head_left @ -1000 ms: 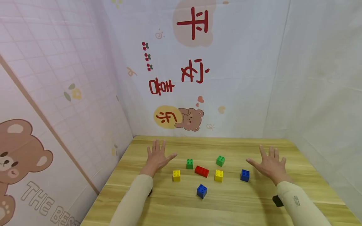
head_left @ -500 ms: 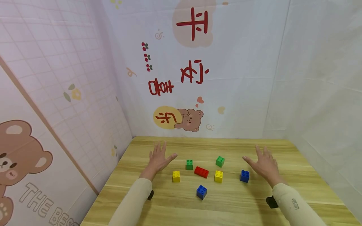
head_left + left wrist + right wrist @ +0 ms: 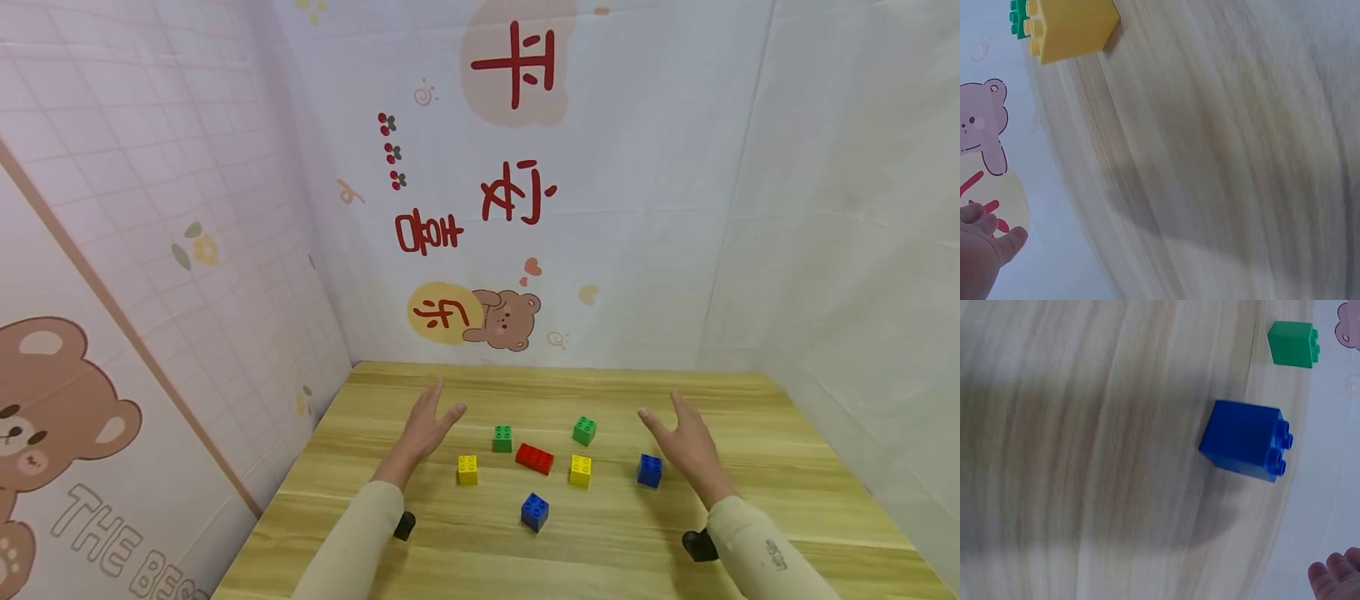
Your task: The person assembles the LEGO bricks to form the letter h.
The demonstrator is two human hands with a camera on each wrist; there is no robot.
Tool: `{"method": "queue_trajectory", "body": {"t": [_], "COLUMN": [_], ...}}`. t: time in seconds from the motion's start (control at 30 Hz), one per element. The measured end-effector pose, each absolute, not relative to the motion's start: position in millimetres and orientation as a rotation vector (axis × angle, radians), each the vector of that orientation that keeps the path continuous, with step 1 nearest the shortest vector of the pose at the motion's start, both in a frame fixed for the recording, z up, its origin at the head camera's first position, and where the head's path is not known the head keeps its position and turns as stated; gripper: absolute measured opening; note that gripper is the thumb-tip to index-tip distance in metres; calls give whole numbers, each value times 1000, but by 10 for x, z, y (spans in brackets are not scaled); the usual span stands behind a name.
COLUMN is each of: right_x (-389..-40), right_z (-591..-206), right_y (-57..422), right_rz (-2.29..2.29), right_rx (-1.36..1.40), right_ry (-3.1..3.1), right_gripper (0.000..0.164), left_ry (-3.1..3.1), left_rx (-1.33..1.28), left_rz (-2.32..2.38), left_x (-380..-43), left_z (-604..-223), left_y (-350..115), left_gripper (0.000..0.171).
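Holding our left grip (image 3: 423,430) spread near a yellow brick (image 3: 468,471), we spread our right grip (image 3: 687,442) beside a blue brick (image 3: 649,472).

So your left hand (image 3: 422,429) and right hand (image 3: 686,442) have both rolled thumb-side up; a second ago your fingers were fanned out, backs up. Your right one's also drifted inward, closer to the nearest blue brick (image 3: 649,471), and more black wrist gadget (image 3: 405,526) peeks out under your left sleeve (image 3: 356,542).
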State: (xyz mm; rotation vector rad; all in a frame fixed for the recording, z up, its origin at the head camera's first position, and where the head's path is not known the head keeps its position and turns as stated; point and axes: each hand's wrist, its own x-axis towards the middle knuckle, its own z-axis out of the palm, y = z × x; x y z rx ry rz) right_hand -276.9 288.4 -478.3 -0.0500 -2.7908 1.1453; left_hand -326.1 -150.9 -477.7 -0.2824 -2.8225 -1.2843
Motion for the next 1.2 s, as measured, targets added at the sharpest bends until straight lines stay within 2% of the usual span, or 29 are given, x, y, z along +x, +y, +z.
{"method": "queue_trajectory", "body": {"t": [0.27,0.53,1.2], "right_x": [-2624,-2497,-2470], "right_z": [-4904,-5026,-5064], "right_y": [2732,2547,2123], "right_rz": [1284,1401,1601], "right_rx": [-179,-248,-205], "right_ry": [-2688,-2499,-2397], "right_gripper": [94,76,43], "left_ry": [-2731,-2615,-2605], "left_rx": [-181,-54,-109], "left_rz": [-1601,-1815,-1932], "left_x": [-3149,-2996,-2910], "left_z": [-4875,-5008,-5123], "left_y": [-1536,-1571,-1535], "left_gripper": [94,97,82]}}
